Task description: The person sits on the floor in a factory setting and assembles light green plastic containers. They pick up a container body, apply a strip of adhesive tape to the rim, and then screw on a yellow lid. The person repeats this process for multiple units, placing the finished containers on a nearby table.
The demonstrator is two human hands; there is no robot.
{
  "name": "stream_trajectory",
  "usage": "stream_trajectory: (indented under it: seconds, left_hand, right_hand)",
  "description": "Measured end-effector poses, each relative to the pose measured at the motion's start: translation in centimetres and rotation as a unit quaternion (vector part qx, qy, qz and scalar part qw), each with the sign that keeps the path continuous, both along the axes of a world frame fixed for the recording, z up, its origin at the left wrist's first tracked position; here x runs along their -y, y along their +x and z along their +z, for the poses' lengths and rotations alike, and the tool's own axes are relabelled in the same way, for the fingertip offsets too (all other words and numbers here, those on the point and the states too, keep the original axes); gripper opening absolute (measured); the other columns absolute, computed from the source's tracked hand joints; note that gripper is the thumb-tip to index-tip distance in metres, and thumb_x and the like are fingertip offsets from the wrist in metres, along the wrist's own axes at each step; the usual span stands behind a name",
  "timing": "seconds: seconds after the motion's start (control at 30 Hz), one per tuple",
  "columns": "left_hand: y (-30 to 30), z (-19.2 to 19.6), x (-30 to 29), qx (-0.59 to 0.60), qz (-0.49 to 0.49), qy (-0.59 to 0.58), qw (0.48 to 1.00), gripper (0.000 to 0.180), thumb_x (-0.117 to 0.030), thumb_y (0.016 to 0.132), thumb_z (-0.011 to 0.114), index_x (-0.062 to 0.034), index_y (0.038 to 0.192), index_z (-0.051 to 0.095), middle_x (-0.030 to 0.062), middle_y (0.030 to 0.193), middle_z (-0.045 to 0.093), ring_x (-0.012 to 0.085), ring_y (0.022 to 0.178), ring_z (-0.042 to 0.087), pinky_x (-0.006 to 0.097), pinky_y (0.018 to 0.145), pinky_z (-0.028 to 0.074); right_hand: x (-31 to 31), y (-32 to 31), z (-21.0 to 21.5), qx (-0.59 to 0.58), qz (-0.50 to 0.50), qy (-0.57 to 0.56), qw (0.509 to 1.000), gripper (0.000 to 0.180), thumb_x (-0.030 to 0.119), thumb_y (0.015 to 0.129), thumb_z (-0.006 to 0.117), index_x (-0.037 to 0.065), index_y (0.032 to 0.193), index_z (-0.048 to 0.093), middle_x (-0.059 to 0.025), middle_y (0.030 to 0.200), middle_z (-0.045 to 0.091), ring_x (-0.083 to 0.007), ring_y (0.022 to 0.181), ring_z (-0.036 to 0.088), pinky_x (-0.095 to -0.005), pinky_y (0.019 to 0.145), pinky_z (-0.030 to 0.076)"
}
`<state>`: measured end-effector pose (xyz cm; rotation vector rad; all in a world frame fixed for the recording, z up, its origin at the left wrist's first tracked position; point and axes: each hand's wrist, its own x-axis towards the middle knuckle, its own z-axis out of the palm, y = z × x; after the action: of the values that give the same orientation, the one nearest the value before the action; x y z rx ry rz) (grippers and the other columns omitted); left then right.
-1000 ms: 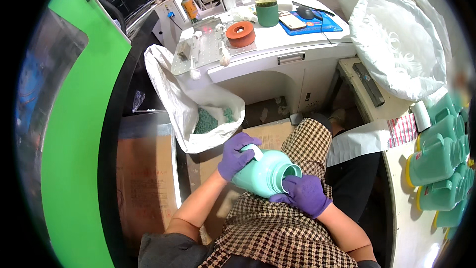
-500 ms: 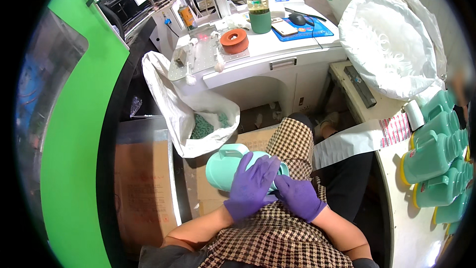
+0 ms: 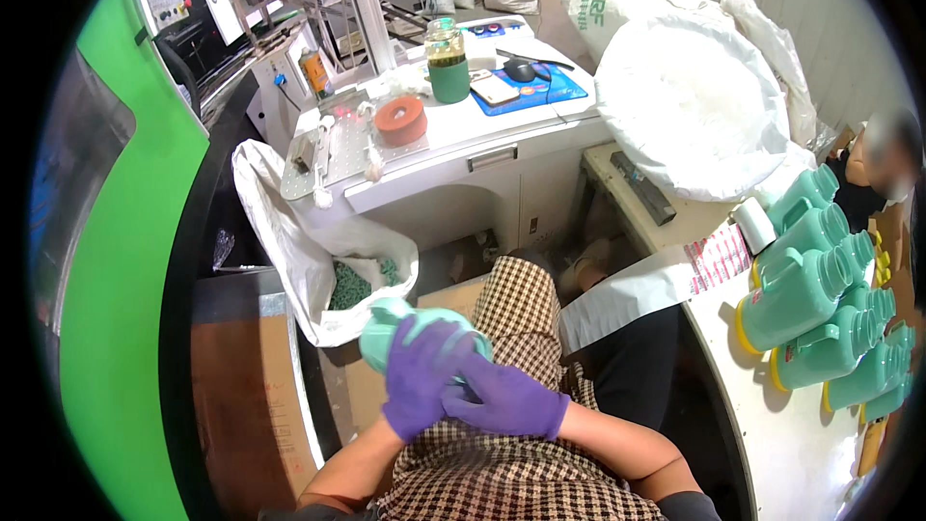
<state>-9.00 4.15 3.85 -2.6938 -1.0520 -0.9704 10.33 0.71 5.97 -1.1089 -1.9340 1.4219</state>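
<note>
A mint-green plastic jug (image 3: 384, 330) with a moulded handle lies on its side above my lap, its rim end toward the right. My left hand (image 3: 421, 381), in a purple glove, is wrapped over the jug's body and holds it. My right hand (image 3: 509, 396), gloved the same, is closed against the rim end, its fingers crossing close to the left hand. Whatever the right fingers grip is hidden. Beyond the jug stands a white sack (image 3: 280, 260) with green scraps inside.
Several green jugs with yellow bases (image 3: 796, 301) stand on the side table (image 3: 733, 367) at right. Ahead is a white desk (image 3: 434, 159) carrying an orange tape roll (image 3: 400, 122), a bottle (image 3: 448, 72) and a phone (image 3: 495, 89). A large white bag (image 3: 690, 106) stands at back right. Another person (image 3: 863, 178) is at far right.
The view has swung to the right, so the surroundings sit further left. The jug has been turned and tilted in my left hand, and my right hand has moved over its rim end.
</note>
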Motion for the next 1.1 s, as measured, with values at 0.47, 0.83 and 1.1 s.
stream_trajectory:
  seconds: [0.47,0.83,1.1]
  left_hand:
    - [-15.8,-0.8,-9.7,0.2,0.168,0.106,0.96,0.047,-0.006,0.062,0.089,-0.0115,0.102,0.067,0.0202,0.143,0.056,0.0453,0.139,0.044,0.055,0.117,0.032]
    - [-5.6,-4.0,-2.8,0.205,-0.012,-0.162,0.965,0.037,-0.019,0.061,0.094,-0.0039,0.071,0.062,0.0243,0.129,0.062,0.0398,0.117,0.062,0.047,0.1,0.05]
    - [-4.4,-3.7,-3.0,0.206,-0.029,-0.144,0.967,0.035,-0.018,0.062,0.095,-0.0075,0.078,0.065,0.0195,0.129,0.065,0.0412,0.121,0.06,0.052,0.108,0.044]
  right_hand:
    - [-15.0,24.9,10.5,0.43,-0.391,0.528,0.619,0.031,0.013,0.084,0.075,0.017,0.115,0.07,-0.0068,0.11,0.068,-0.0288,0.093,0.069,-0.0397,0.075,0.058]
    - [-20.3,41.5,11.4,0.17,-0.524,0.165,0.818,0.034,0.032,0.09,0.066,-0.002,0.094,0.071,-0.0105,0.075,0.068,-0.0195,0.071,0.068,-0.034,0.066,0.052]
    - [-19.6,42.2,10.8,0.063,-0.496,0.235,0.834,0.029,0.025,0.092,0.064,0.0,0.079,0.068,-0.0055,0.071,0.062,-0.0153,0.071,0.061,-0.0348,0.07,0.051]
